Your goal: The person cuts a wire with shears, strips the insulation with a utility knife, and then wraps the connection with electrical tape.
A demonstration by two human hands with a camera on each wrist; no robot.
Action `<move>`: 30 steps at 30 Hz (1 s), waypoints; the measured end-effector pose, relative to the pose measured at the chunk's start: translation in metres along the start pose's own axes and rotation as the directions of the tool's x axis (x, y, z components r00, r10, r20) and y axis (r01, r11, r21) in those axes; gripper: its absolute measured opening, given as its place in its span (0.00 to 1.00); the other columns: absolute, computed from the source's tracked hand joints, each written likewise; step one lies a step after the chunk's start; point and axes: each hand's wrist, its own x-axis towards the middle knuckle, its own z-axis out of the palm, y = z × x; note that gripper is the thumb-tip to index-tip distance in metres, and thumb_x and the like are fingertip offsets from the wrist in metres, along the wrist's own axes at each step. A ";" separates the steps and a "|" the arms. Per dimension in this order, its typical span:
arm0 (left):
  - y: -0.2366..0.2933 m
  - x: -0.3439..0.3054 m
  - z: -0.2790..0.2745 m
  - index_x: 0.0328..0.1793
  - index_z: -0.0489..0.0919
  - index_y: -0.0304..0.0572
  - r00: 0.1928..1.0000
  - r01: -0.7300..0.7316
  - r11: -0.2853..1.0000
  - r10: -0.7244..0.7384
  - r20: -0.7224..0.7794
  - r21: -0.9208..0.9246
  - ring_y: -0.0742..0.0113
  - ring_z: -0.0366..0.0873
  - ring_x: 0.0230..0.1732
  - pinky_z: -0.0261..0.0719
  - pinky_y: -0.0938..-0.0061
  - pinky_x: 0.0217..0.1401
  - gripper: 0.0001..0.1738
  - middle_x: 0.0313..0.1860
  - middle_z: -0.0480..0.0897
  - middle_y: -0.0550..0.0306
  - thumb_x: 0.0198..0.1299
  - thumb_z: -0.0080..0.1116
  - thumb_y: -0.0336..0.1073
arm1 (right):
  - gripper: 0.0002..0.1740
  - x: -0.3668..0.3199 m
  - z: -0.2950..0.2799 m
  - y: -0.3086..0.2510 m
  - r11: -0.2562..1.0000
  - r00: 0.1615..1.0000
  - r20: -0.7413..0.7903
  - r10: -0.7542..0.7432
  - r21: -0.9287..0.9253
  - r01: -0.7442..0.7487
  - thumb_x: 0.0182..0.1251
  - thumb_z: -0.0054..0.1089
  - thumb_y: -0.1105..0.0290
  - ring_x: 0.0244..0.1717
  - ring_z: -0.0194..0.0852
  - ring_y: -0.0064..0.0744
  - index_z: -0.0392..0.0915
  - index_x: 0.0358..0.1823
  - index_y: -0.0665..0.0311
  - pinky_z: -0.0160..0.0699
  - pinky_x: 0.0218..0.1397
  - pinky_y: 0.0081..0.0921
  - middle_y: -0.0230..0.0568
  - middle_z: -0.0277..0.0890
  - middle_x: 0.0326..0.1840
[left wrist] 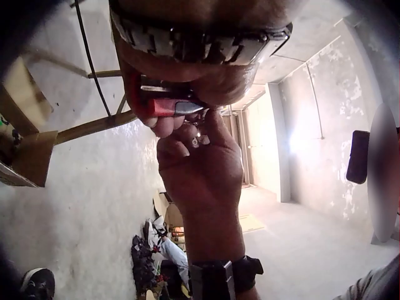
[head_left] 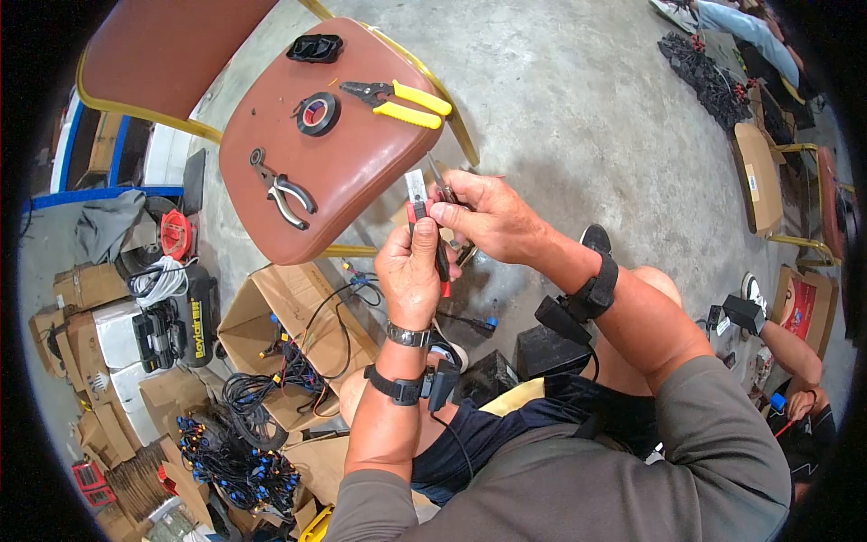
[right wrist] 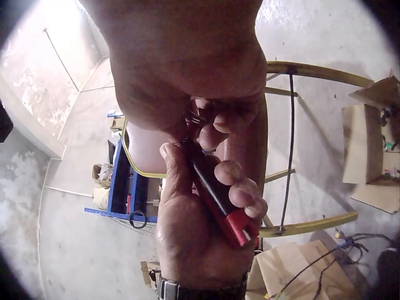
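Observation:
My left hand (head_left: 408, 275) grips a tool with a red-and-black handle (right wrist: 219, 194), its fingers curled round the handle. A flat silvery piece (head_left: 416, 185) sticks up past that thumb. Close against it, my right hand (head_left: 492, 217) pinches a slim, pointed dark metal tool (head_left: 436, 169) between thumb and fingers. The fingertips of both hands meet, and the right hand hides much of the contact in the right wrist view. Just beyond, on a brown chair seat (head_left: 262, 217), lie yellow-handled wire strippers (head_left: 406, 104), a roll of black tape (head_left: 318, 114) and grey-and-black-handled pliers (head_left: 287, 200).
A black plastic piece (head_left: 314, 48) lies at the seat's far side. Left below the chair, an open cardboard box (head_left: 307, 303) holds cables, beside a heap of blue-tipped wires (head_left: 237, 465). Another person's arm (head_left: 795, 348) shows at right.

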 end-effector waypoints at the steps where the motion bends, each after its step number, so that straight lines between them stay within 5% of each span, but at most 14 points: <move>1: 0.001 0.000 0.000 0.39 0.78 0.38 1.000 0.007 1.000 -0.007 0.004 -0.002 0.70 0.78 0.18 0.74 0.79 0.19 0.24 0.22 0.81 0.56 0.73 0.54 0.54 | 0.08 0.000 0.000 -0.001 1.000 1.000 0.001 0.019 0.000 -0.019 0.76 0.55 0.68 0.33 0.65 0.12 0.76 0.47 0.66 0.69 0.33 0.17 0.24 0.73 0.35; 6: 0.001 0.004 -0.001 0.46 0.78 0.38 0.998 0.018 0.999 -0.015 0.066 -0.046 0.71 0.80 0.21 0.76 0.79 0.22 0.21 0.26 0.82 0.56 0.73 0.55 0.51 | 0.08 0.003 -0.001 -0.002 0.998 0.998 -0.043 0.039 0.051 -0.037 0.71 0.57 0.70 0.30 0.68 0.17 0.77 0.40 0.69 0.71 0.31 0.24 0.32 0.76 0.31; 12: 0.005 0.004 0.000 0.54 0.77 0.36 0.993 0.029 0.979 -0.006 0.115 -0.201 0.71 0.81 0.27 0.82 0.77 0.32 0.14 0.32 0.83 0.56 0.73 0.57 0.40 | 0.10 0.010 -0.002 -0.005 0.968 0.989 -0.056 0.140 0.217 -0.125 0.70 0.58 0.70 0.33 0.71 0.17 0.78 0.47 0.70 0.74 0.35 0.22 0.33 0.77 0.34; 13: 0.003 0.006 -0.003 0.63 0.74 0.36 0.990 0.062 0.974 -0.032 0.135 -0.219 0.69 0.82 0.31 0.84 0.75 0.36 0.16 0.35 0.83 0.54 0.71 0.52 0.30 | 0.12 0.012 -0.004 -0.004 0.984 0.992 -0.072 0.105 0.155 -0.093 0.70 0.57 0.70 0.33 0.71 0.17 0.78 0.49 0.71 0.75 0.36 0.22 0.33 0.77 0.34; 15: 0.002 0.012 -0.007 0.69 0.71 0.38 0.990 0.054 0.946 -0.010 0.140 -0.319 0.68 0.83 0.33 0.84 0.74 0.37 0.22 0.37 0.83 0.53 0.68 0.49 0.27 | 0.16 0.016 -0.006 -0.003 0.999 0.994 -0.101 0.034 0.030 -0.031 0.69 0.57 0.70 0.34 0.72 0.18 0.77 0.54 0.71 0.75 0.36 0.21 0.34 0.78 0.34; 19: 0.009 0.024 -0.018 0.79 0.63 0.43 0.996 0.013 0.934 0.021 0.091 -0.356 0.66 0.84 0.37 0.85 0.73 0.40 0.34 0.43 0.83 0.51 0.64 0.46 0.22 | 0.23 0.018 -0.009 -0.013 0.986 0.985 -0.069 0.158 0.062 -0.154 0.69 0.53 0.71 0.35 0.73 0.19 0.73 0.63 0.73 0.76 0.37 0.21 0.34 0.78 0.37; 22: 0.011 0.036 -0.020 0.72 0.66 0.34 0.991 -0.133 0.941 0.134 -0.020 -0.310 0.59 0.86 0.38 0.88 0.68 0.37 0.27 0.48 0.83 0.45 0.64 0.48 0.24 | 0.27 0.020 -0.010 -0.014 0.979 0.986 -0.016 0.165 0.127 -0.161 0.69 0.49 0.72 0.35 0.74 0.21 0.68 0.68 0.74 0.77 0.37 0.21 0.35 0.77 0.41; 27: 0.027 0.045 -0.024 0.79 0.59 0.48 0.978 -0.209 0.901 0.190 -0.088 -0.379 0.58 0.86 0.34 0.88 0.71 0.25 0.29 0.52 0.82 0.43 0.73 0.49 0.32 | 0.29 0.025 -0.010 -0.001 0.986 0.995 0.025 0.100 0.132 -0.103 0.70 0.44 0.72 0.37 0.75 0.22 0.64 0.72 0.72 0.78 0.37 0.21 0.36 0.75 0.45; 30: 0.024 0.056 -0.038 0.79 0.59 0.48 0.973 -0.225 0.892 0.183 -0.143 -0.392 0.58 0.85 0.28 0.85 0.71 0.21 0.29 0.52 0.82 0.42 0.74 0.48 0.33 | 0.29 0.030 -0.011 0.004 0.990 0.990 0.073 0.123 0.066 -0.128 0.71 0.43 0.71 0.36 0.75 0.22 0.63 0.73 0.70 0.78 0.37 0.21 0.36 0.76 0.46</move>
